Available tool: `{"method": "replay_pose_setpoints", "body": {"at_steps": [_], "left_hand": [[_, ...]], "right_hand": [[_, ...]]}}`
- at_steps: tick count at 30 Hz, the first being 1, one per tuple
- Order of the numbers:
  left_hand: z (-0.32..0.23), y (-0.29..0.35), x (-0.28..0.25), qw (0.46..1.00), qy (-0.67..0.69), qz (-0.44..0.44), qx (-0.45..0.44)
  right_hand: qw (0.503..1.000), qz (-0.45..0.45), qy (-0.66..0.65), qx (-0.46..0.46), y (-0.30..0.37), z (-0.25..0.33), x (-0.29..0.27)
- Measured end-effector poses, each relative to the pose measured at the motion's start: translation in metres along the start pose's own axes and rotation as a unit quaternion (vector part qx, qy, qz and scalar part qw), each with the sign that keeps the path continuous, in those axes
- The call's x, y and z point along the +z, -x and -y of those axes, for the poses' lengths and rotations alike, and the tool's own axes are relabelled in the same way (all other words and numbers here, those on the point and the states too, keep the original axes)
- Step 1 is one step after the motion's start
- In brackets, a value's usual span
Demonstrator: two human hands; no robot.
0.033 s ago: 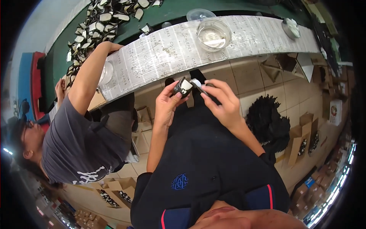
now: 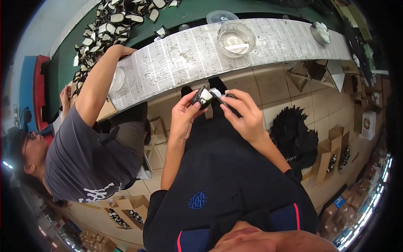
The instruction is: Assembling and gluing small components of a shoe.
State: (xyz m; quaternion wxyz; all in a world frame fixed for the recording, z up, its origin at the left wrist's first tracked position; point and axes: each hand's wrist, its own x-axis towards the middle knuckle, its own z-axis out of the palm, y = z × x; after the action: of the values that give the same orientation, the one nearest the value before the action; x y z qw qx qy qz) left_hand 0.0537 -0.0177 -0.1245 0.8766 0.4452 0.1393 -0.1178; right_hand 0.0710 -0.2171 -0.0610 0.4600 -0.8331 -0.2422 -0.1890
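Observation:
My left hand [image 2: 184, 113] is closed around a small black piece with a cream-coloured face [image 2: 204, 96], shaped somewhat like a shoe heel. Between the fingers of my right hand [image 2: 244, 111] is a slim dark-handled tool [image 2: 230, 97], its pale tip [image 2: 215, 92] beside the black piece. Whether the tip touches the piece I cannot tell. Both hands are raised in front of my body, just short of the near edge of the paper-covered bench [image 2: 159, 69]. Beyond them, a clear round bowl [image 2: 253, 40] on the bench holds a white strip.
Black-and-cream pieces [image 2: 116, 18] lie heaped on the green belt [image 2: 184, 17]. A co-worker [image 2: 90, 155] at my left reaches toward them. A metal cup with white material [image 2: 321, 32] stands at the bench's right end. Black scraps [image 2: 294, 134] and open cartons [image 2: 329, 157] are on the floor.

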Motion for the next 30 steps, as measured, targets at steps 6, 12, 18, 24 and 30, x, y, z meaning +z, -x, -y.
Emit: {"method": "replay_pose_setpoints", "body": {"at_steps": [6,12,18,24,30], "left_hand": [[-0.001,0.003,0.000,1.000,0.020,0.006,-0.010],[0.004,0.002,-0.009,1.000,0.014,0.022,-0.001],[0.004,0.004,-0.004,0.999,0.021,0.025,0.015],[0.006,0.004,-0.004,0.999,0.024,0.022,0.010],[0.004,0.004,-0.003,0.999,0.023,0.021,0.011]], "right_hand": [[0.996,0.040,0.055,-0.057,0.005,0.000,0.011],[0.994,0.052,0.059,-0.076,0.008,0.006,0.014],[0.991,0.068,0.067,-0.095,0.009,0.006,0.016],[0.992,0.064,0.061,-0.089,0.010,0.004,0.020],[0.996,0.059,0.033,-0.062,0.010,0.004,0.021]]}}
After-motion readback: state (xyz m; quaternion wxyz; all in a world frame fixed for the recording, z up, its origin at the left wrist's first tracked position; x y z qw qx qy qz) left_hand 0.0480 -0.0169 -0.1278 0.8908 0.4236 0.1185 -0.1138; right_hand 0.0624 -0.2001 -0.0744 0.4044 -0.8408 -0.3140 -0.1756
